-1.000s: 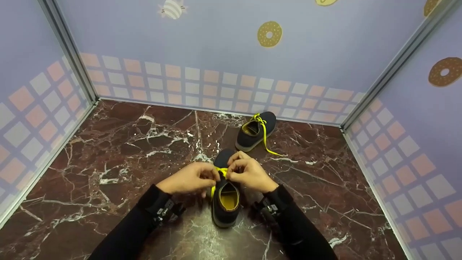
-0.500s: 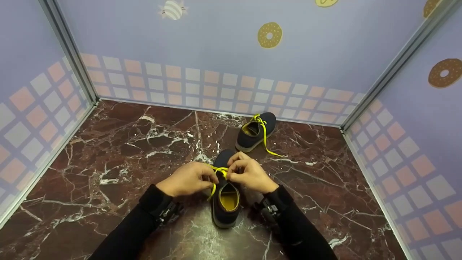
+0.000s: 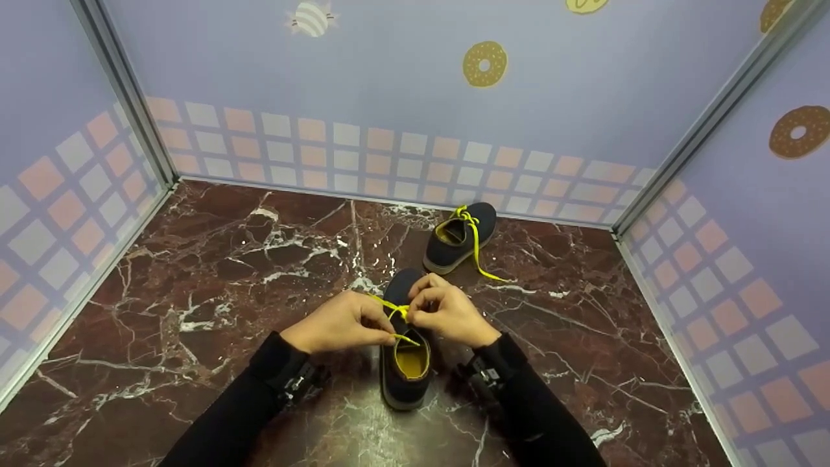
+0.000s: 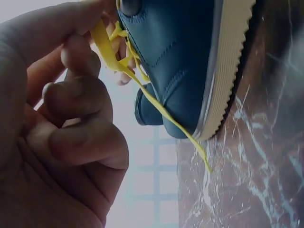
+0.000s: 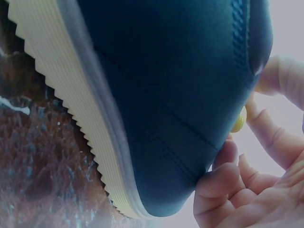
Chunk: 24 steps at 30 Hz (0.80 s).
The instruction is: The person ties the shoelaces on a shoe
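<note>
**Shoelace (image 3: 407, 339) under two-handed pinch, over near shoe (image 3: 403, 390)**

Pinches yellow lace between thumb and forefinger of left hand (image 3: 343, 324), with other fingers loosely curled; leaves a short end poking out over the shoe's opening. Pinches at the knot (image 3: 403, 312) with right hand (image 3: 450, 314), thumb to forefinger (fingertips partly hidden behind the shoe in right wrist view). Near shoe: upright on veined marble-look floor (image 3: 194, 363), between both hands, toe pointing away, with dark upper, yellow lining, pale ridged sole. In left wrist view: lace slanting down from the fingers past the shoe's side to a thin tip. Farther off: far shoe (image 3: 449, 251), matching, close to back wall (image 3: 389, 65), toe angled to the right, with yellow lace trailing onto floor. Black sleeves (image 3: 220, 415) on both arms.
</note>
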Each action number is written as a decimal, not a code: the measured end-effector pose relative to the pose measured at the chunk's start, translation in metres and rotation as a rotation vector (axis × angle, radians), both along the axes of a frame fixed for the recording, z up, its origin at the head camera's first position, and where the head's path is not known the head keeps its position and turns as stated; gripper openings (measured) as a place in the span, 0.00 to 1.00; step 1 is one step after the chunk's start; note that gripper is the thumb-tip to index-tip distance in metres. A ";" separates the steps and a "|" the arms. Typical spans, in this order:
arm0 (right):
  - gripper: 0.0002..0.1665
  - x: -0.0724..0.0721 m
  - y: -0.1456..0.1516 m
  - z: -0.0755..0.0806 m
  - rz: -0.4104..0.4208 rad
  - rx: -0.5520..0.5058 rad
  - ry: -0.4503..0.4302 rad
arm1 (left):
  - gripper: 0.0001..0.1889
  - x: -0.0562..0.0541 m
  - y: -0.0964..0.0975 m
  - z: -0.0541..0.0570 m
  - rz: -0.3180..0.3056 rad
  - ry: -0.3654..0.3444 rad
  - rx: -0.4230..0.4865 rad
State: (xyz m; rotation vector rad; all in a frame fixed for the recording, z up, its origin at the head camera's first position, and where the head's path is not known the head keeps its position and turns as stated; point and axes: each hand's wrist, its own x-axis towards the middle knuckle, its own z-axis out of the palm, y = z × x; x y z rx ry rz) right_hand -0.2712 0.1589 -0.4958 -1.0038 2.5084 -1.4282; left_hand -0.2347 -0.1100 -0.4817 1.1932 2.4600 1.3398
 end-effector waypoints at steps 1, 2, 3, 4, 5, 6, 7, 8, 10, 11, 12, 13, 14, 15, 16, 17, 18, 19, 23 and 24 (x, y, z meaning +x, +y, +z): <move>0.08 0.000 0.000 0.000 0.000 0.000 0.000 | 0.03 0.000 0.001 0.000 -0.007 -0.008 0.010; 0.08 0.000 0.000 0.000 0.000 0.001 0.001 | 0.03 0.001 0.002 0.000 -0.012 -0.013 0.017; 0.08 0.000 0.000 0.000 -0.002 0.005 0.004 | 0.03 0.002 0.004 0.000 -0.019 -0.015 0.026; 0.07 0.000 0.000 0.000 -0.003 0.007 0.006 | 0.03 0.002 0.005 -0.001 -0.025 -0.015 0.034; 0.07 0.000 0.000 0.000 -0.003 0.007 0.004 | 0.03 0.003 0.007 -0.001 -0.032 -0.014 0.044; 0.07 0.000 0.000 0.000 -0.003 0.008 0.002 | 0.03 0.003 0.008 -0.002 -0.037 -0.008 0.051; 0.07 0.000 0.000 0.000 -0.004 0.008 -0.001 | 0.03 0.003 0.010 -0.003 -0.042 -0.006 0.057; 0.07 0.000 0.000 0.000 -0.005 0.008 -0.004 | 0.03 0.004 0.011 -0.004 -0.046 -0.007 0.064; 0.07 0.000 0.000 0.000 -0.006 0.005 -0.014 | 0.03 0.005 0.014 -0.005 -0.043 -0.018 0.071; 0.07 0.000 0.000 0.000 -0.006 0.004 -0.017 | 0.03 0.006 0.016 -0.006 -0.038 -0.025 0.072; 0.07 0.000 0.000 0.000 -0.006 0.005 -0.016 | 0.03 0.007 0.017 -0.006 -0.033 -0.034 0.074; 0.07 0.000 0.000 -0.001 -0.007 0.005 -0.016 | 0.04 0.008 0.018 -0.007 -0.025 -0.042 0.076; 0.07 0.000 0.000 -0.001 -0.007 0.005 -0.014 | 0.04 0.009 0.020 -0.007 -0.018 -0.046 0.080; 0.07 0.000 0.000 -0.001 -0.006 0.007 -0.013 | 0.04 0.010 0.021 -0.008 -0.012 -0.046 0.085; 0.07 0.000 0.000 -0.001 -0.007 0.010 -0.009 | 0.04 0.010 0.023 -0.008 -0.008 -0.043 0.089; 0.07 0.000 0.000 -0.001 -0.008 0.012 -0.006 | 0.04 0.011 0.024 -0.009 -0.006 -0.037 0.091; 0.07 0.000 0.000 0.000 -0.008 0.013 -0.004 | 0.04 0.011 0.025 -0.010 -0.006 -0.030 0.095; 0.07 0.000 0.000 0.000 -0.008 0.012 -0.004 | 0.05 0.012 0.027 -0.011 -0.006 -0.022 0.097; 0.07 -0.001 0.000 0.000 -0.004 0.006 -0.008 | 0.06 0.011 0.029 -0.013 -0.005 -0.021 0.104; 0.07 -0.001 0.000 0.000 -0.002 0.004 -0.012 | 0.06 0.011 0.028 -0.014 -0.002 -0.032 0.113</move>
